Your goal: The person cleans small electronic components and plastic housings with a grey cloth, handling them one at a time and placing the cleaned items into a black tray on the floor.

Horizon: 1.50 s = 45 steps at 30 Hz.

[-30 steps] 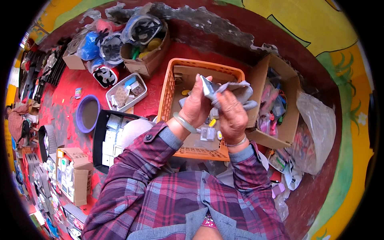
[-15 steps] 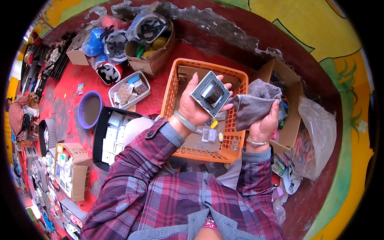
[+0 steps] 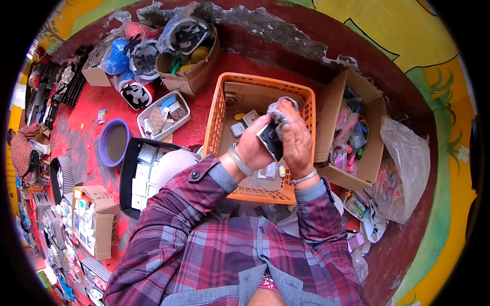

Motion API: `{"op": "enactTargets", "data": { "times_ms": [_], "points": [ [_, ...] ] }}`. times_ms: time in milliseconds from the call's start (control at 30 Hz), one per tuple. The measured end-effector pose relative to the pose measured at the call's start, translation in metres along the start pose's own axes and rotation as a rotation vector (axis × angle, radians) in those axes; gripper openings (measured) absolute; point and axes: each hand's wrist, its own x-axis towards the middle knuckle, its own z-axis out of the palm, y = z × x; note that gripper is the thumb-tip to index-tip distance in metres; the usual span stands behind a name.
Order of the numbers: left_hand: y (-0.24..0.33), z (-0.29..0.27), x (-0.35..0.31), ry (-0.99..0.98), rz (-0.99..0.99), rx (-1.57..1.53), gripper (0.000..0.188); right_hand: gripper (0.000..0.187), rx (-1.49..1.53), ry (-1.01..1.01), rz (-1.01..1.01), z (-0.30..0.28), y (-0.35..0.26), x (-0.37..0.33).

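Observation:
My left hand (image 3: pixel 253 148) grips a square black fitting with a pale rim (image 3: pixel 270 142), tilted above the orange plastic basket (image 3: pixel 265 79). Its exact kind does not show. My right hand (image 3: pixel 297 143) presses a grey cloth (image 3: pixel 282 108) against the upper part of the fitting. Most of the cloth is bunched under the right fingers, and the fitting's face is partly covered. Beneath the hands, the basket holds a small white square piece (image 3: pixel 238 129), a yellow piece (image 3: pixel 239 117) and other small white and clear parts.
Right of the basket stands an open cardboard box (image 3: pixel 326 122) of colourful items, beside a clear plastic bag (image 3: pixel 407 168). Leftward are a white tray (image 3: pixel 176 122), a purple basin (image 3: pixel 103 148) and a black case of white boxes (image 3: pixel 126 178). Bagged helmets (image 3: pixel 145 58) lie farther back.
My right hand has moved left and brought the cloth onto the fitting. My left hand, earlier flat and palm up under it, has turned and closed around it, tilting it.

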Motion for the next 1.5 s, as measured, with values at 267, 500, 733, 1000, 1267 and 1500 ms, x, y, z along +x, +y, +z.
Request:
{"op": "enactTargets", "data": {
  "times_ms": [267, 500, 733, 1000, 1267, 1500],
  "points": [
    [0.002, -0.012, 0.003, -0.082, -0.188, 0.046, 0.052, 0.032, 0.476, 0.183, 0.533, -0.026, 0.039, -0.002],
    [0.01, -0.027, 0.007, -0.137, -0.216, 0.016, 0.052, 0.028, 0.006, 0.039, -0.13, -0.045, -0.016, 0.008],
    [0.0, -0.005, 0.004, 0.236, -0.083, 0.128, 0.039, 0.024, -0.345, -0.147, -0.195, -0.013, -0.007, 0.004],
    [0.012, 0.01, -0.005, 0.004, -0.241, 0.243, 0.047, 0.025, 0.319, 0.187, 0.387, -0.027, 0.031, 0.005],
    [0.005, 0.004, -0.002, 0.294, 0.007, 0.559, 0.044, 0.018, -0.25, -0.012, -0.13, -0.013, -0.016, 0.003],
    [0.012, 0.001, -0.008, -0.206, -0.23, 0.268, 0.066, 0.026, 0.241, 0.238, 0.485, -0.044, 0.031, 0.006]
  ]
}}
